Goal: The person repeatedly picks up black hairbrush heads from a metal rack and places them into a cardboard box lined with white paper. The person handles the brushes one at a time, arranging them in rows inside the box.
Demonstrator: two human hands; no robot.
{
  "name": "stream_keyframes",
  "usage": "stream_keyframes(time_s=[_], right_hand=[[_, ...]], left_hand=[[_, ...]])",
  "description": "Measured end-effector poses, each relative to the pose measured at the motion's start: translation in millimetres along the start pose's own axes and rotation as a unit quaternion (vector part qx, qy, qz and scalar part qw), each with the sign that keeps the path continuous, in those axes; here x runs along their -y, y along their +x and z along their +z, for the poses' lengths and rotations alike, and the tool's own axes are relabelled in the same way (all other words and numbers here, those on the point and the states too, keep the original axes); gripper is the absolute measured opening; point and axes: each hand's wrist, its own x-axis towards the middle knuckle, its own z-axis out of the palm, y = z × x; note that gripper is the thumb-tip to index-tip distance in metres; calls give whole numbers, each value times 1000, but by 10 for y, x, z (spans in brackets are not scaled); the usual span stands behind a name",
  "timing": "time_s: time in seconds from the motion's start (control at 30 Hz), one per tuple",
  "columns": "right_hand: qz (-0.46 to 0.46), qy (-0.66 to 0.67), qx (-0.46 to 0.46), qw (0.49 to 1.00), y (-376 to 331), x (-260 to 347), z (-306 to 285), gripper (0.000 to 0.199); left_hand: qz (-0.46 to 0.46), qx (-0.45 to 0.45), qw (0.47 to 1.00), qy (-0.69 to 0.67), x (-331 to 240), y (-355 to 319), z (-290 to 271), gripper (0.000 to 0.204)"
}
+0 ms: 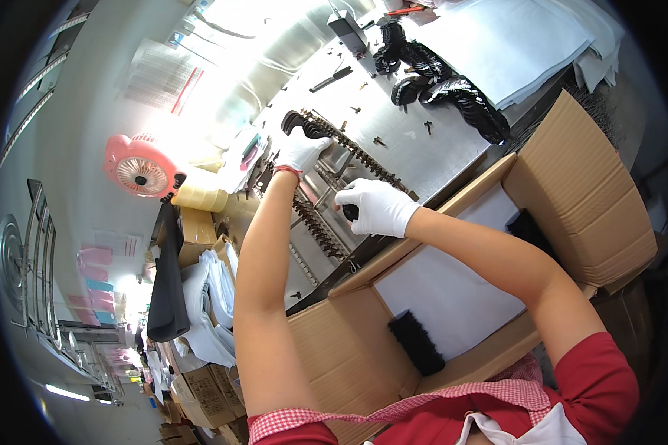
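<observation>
Both my hands wear white gloves. My left hand is closed on a row of thin black curved pieces at the far end of a metal rack with toothed rails. Its thumb and finger lie to either side of them; some fingertips are hidden. My right hand is above the rack's near right part, its fingers closed round a small black piece, mostly covered by the glove. Below my right forearm stands an open cardboard box with white sheet lining and a black bristly strip inside.
Bundles of shiny black pieces lie on the metal table, with scattered small screws and a black pen. White sheets are stacked at back right. A pink fan and yellow tape rolls are at left.
</observation>
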Motion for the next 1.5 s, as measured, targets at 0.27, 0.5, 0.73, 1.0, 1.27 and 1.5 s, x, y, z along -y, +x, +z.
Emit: stream_keyframes(time_s=[0.27, 0.5, 0.73, 1.0, 1.27, 1.5], right_hand=[[26, -6, -13, 1000, -25, -50, 16, 34], [58, 118, -235, 963, 64, 88, 112, 63], [0, 65, -192, 979, 70, 208, 71, 59], [-20, 36, -140, 989, 86, 55, 187, 42], [-69, 70, -137, 986, 97, -8, 259, 38], [-9, 101, -195, 976, 47, 94, 121, 50]], left_hand=[[-13, -55, 969, 240, -534, -72, 87, 34], [-44, 125, 987, -91, -603, -935, -518, 35], [84, 336, 904, -249, 27, -1093, -529, 33], [124, -175, 956, 201, 549, 296, -160, 56], [95, -216, 955, 179, 533, 838, 197, 55], [67, -60, 909, 406, -20, -48, -222, 35]])
